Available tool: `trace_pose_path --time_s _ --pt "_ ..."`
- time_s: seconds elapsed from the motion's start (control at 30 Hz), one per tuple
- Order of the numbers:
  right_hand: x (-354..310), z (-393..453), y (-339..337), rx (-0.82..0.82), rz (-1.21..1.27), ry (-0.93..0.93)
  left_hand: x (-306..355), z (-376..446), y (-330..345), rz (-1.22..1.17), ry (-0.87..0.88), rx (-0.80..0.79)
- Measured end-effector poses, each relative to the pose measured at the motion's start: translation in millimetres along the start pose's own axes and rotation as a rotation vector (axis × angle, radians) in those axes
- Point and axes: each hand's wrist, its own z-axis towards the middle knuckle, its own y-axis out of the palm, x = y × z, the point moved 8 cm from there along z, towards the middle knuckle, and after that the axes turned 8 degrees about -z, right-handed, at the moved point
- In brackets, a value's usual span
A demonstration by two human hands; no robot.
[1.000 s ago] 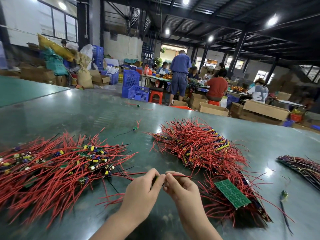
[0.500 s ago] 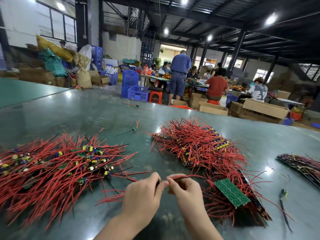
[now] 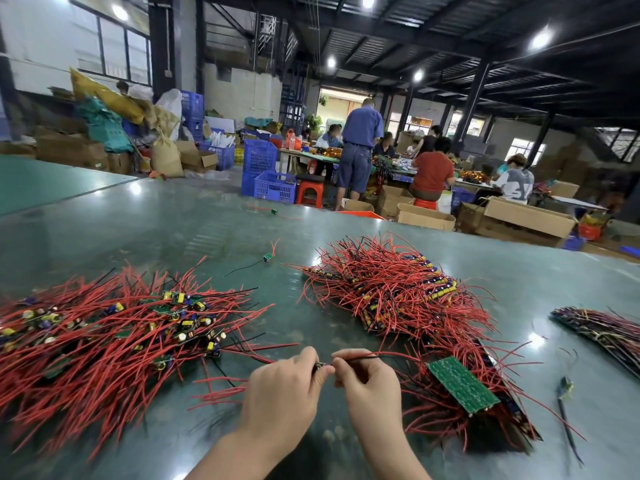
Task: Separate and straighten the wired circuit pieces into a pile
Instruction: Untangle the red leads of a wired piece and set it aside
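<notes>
My left hand [image 3: 282, 396] and my right hand [image 3: 372, 389] meet low in the middle of the view, both pinching one small wired circuit piece [image 3: 320, 366] between the fingertips. Its red wire [image 3: 377, 355] runs right from my right hand. A spread pile of red-wired circuit pieces [image 3: 114, 337] covers the table to the left. A tangled heap of the same pieces [image 3: 388, 292] lies to the right, reaching down to a green circuit board [image 3: 462, 384] beside my right hand.
On the green table [image 3: 156, 230] a lone wired piece [image 3: 267, 257] lies beyond my hands, another [image 3: 273, 211] near the far edge. A dark bundle [image 3: 602, 327] and a loose piece [image 3: 566, 386] lie at right. People work among boxes and blue crates behind.
Both hands have drifted slightly toward me while holding the piece. My right fingers have slid along the red wire, which now stretches straighter to the right.
</notes>
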Motion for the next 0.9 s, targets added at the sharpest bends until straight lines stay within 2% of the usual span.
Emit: trace_pose_path --time_s 0.1,0.2,0.27,0.33,0.5,0.57,0.63,0.73,0.9 --pt "-1 1 -1 0.007 0.056 -0.025 -2 2 -1 -0.108 -0.045 0.002" --pt "8 5 -3 -0.002 0.320 0.094 -8 5 -5 -0.229 -0.115 0.024" --pt "12 7 -3 -0.019 0.410 0.152 -9 5 -7 -0.239 -0.106 0.021" --pt "8 9 -6 -0.028 0.359 0.117 -9 5 -9 -0.257 -0.098 0.030" --pt "-7 10 -17 0.037 -0.035 -0.081 -3 1 -11 -0.197 -0.054 0.049" --pt "-7 11 -16 0.015 -0.023 -0.075 -4 2 -11 -0.193 -0.064 0.039" --pt "-8 12 -13 -0.046 0.090 -0.039 -9 4 -13 -0.249 -0.104 0.050" --pt "-11 12 -13 -0.109 0.205 0.010 -21 9 -22 -0.309 -0.179 0.120" --pt "-16 12 -15 -0.110 -0.024 -0.067 -28 13 -25 -0.260 -0.170 0.132"
